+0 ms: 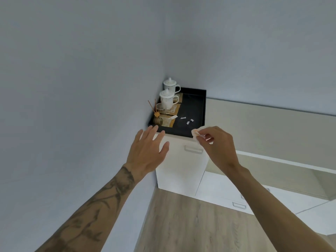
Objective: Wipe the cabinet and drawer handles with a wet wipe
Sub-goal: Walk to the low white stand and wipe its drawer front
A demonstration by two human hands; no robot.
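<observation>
Atop a smooth white cabinet [181, 170] in the corner of two pale grey walls sits a shallow black tray [195, 99]. It holds two glossy white lidded mugs [168, 100], woven mats, a reed diffuser [157, 119] at its 8 o'clock corner, and what may be torn paper scraps [189, 121]. The right hand [216, 142] pinches a crumpled white wet wipe [196, 132] at 1 o'clock of the rectangular handle [193, 149]. The left hand [147, 151], fingers spread wide, holds nothing.

Cabinet handle [193, 149] sits in the open gap between left hand [147, 153] and right hand [216, 148]. Wall [72, 106] tight at 9 o'clock. Black tray [205, 108] with lidded mugs [167, 100] crowds cabinet top at 12 o'clock.
</observation>
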